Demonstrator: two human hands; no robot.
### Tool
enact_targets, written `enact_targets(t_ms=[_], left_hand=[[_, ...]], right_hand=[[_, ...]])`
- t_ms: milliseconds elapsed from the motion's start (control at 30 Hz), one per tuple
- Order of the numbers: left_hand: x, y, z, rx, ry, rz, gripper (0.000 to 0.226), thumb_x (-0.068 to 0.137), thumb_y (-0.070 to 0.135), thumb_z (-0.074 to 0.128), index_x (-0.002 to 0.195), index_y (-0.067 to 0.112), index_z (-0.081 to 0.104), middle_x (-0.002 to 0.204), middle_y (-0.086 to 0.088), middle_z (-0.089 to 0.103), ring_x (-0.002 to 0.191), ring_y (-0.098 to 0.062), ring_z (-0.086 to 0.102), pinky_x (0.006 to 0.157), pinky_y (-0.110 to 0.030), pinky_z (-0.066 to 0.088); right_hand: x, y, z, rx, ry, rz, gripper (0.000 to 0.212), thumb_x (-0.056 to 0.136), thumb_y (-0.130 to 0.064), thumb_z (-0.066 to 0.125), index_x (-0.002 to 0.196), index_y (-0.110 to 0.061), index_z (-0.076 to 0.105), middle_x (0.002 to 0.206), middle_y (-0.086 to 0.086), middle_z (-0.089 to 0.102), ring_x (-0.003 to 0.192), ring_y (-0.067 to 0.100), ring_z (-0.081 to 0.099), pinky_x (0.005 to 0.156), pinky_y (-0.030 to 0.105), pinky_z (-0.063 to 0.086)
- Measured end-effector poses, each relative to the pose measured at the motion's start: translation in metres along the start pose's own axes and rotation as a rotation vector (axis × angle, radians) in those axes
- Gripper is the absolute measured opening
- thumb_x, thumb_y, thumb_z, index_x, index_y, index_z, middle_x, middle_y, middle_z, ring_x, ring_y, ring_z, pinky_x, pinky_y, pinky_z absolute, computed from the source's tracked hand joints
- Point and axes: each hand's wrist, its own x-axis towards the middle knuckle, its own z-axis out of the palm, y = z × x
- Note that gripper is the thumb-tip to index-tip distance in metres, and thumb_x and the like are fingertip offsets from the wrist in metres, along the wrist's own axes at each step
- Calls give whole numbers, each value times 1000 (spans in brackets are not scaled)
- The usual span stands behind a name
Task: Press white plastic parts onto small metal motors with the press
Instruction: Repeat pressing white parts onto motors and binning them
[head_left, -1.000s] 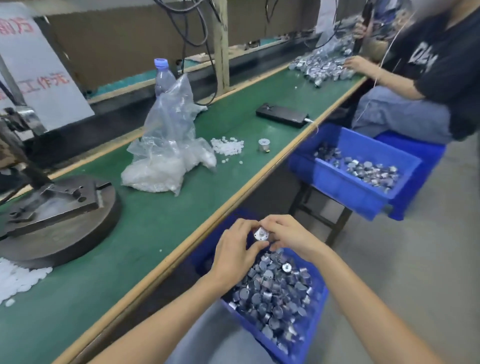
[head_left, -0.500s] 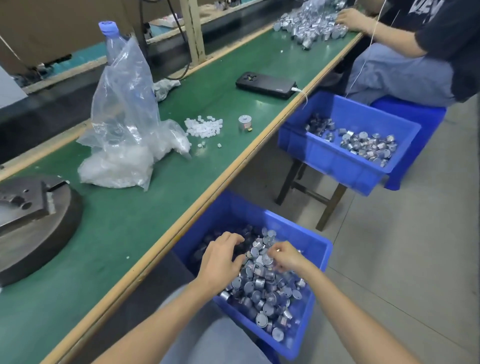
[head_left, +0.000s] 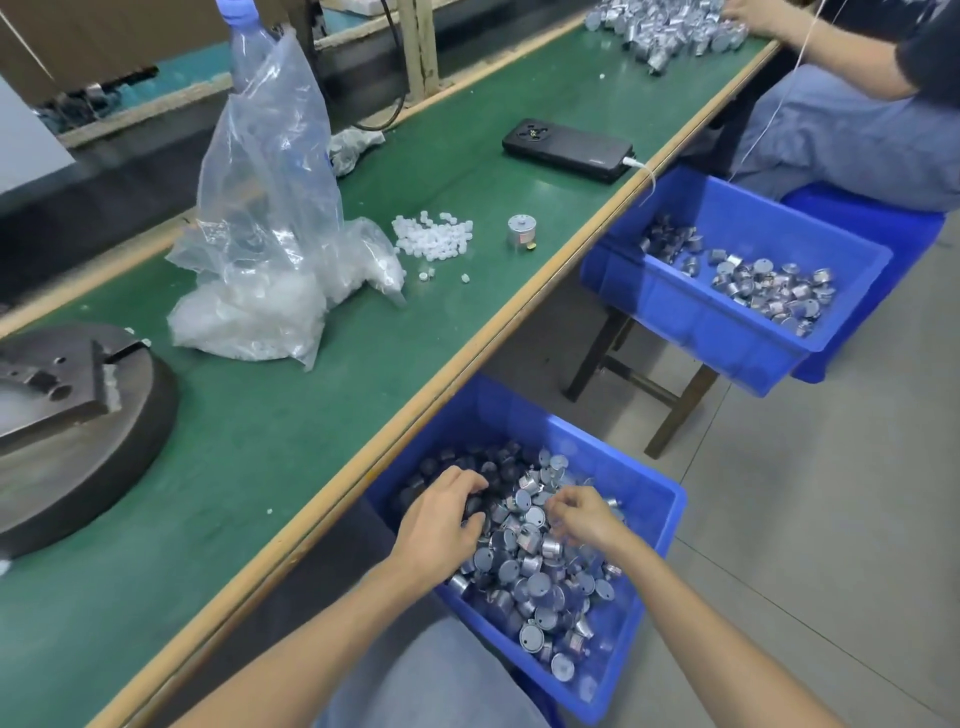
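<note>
Reaching into the bin (head_left: 524, 421), we curl left grip (head_left: 441, 519) and right grip (head_left: 582, 512) onto motors (head_left: 524, 566) directly beneath both; whether either grasps one, we cannot tell.

Shiny metal motors (head_left: 524, 566) fill a glossy blue plastic bin (head_left: 670, 499) beside a matt green, wood-edged bench (head_left: 291, 441).

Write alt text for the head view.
Left hand and right hand reach into a blue bin of motors beside a green table. On the table: press base, bag, white parts, phone.
</note>
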Motion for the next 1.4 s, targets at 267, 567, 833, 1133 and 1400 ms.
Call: enact_targets(t_ms=[267,567,833,1133,1400], left_hand=[[2,21,-20,-18,75,123,33,88,22,59,121,21,55,117,7,54,101,-12,52,88,-22,34],[-6,63,-113,-239,324,302,30,80,13,66,110,12,61,103,4,61,74,-9,49,82,-26,41],[-81,-21,-228,-130,613,45,30,79,6,69,108,10,63,100,0,64,73,-11,52,75,-15,40],[-218,-95,-316,18,887,-275,30,78,5,70,107,12,64,97,2,64,75,-16,55,79,-22,44],[-360,-127,-365,120,1131,-560,24,77,3,72,100,5,65,94,-3,65,72,-19,57,72,-13,41]], right_hand=[[-26,-42,-27,50,44,-78,17,96,-8,45,88,-13,60,89,5,63,69,16,62,52,18,43],[-86,-165,-62,134,45,-507,10,93,-10,56,96,-15,65,80,-1,69,61,2,63,55,13,47],[-114,-289,9,4,-194,-793,10,90,-12,61,91,-22,64,86,-4,70,65,3,65,60,16,48],[-157,-386,156,-167,-549,-1068,8,87,-9,66,91,-16,67,78,-6,71,66,3,65,61,12,47],[-249,-445,311,-327,-934,-1267,6,89,-19,64,94,-22,66,83,-6,72,69,7,69,56,16,50]])
